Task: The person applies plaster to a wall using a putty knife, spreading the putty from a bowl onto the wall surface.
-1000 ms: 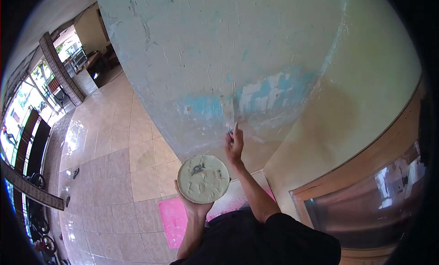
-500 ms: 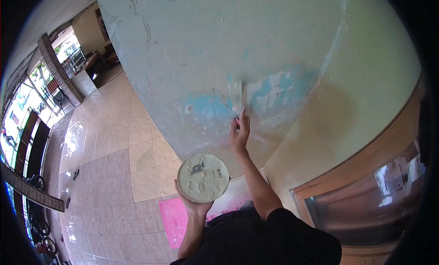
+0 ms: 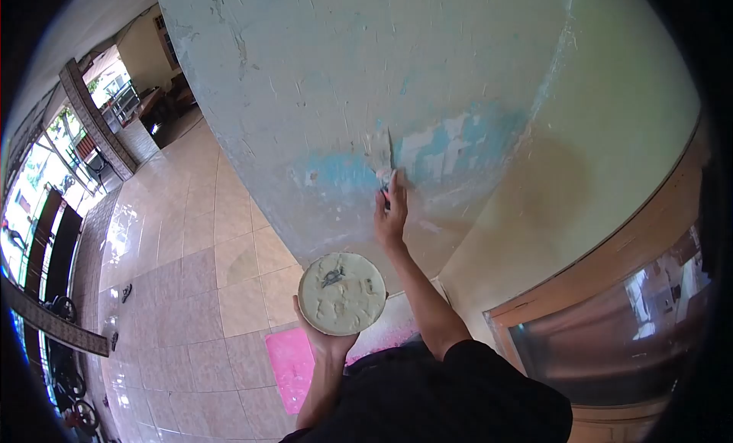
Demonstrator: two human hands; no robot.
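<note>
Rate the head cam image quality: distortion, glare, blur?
Head view: strong fisheye bends the wall and leaves black corners; daylight glares off the floor tiles at left; the right hand and putty knife look slightly soft; the left hand's round board is sharp.

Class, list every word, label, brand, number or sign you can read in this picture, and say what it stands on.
None can be read: the wall, the round tub of filler in the left hand and the putty knife in the right hand show no lettering.
</note>
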